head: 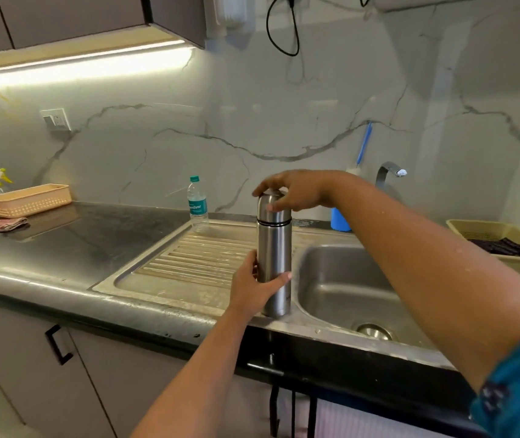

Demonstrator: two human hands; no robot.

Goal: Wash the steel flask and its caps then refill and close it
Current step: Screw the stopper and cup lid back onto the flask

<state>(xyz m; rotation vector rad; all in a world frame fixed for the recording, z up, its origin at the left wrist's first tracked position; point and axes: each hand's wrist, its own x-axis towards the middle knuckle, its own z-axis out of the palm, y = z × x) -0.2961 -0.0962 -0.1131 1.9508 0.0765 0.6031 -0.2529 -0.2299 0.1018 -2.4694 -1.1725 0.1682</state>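
So your sink (340, 279) sits dry as far as can be seen, with no water running from the tap (389, 172), and the drainboard (195, 251) beside it carries only a water bottle (197, 202) at the back. The flask (273, 254) stands upright on the steel strip between drainboard and basin, its domed cap (272, 205) seated on top. Your left hand (253, 287) wraps its fingers round the lower body, steadying it. Your right hand (293, 191) curls its fingers over the cap, gripping it from above. Water drops on your right forearm suggest the washing may be behind you, so you are likely at the closing twist; equally, you could be opening it to begin. Whether the flask is filled cannot be told.
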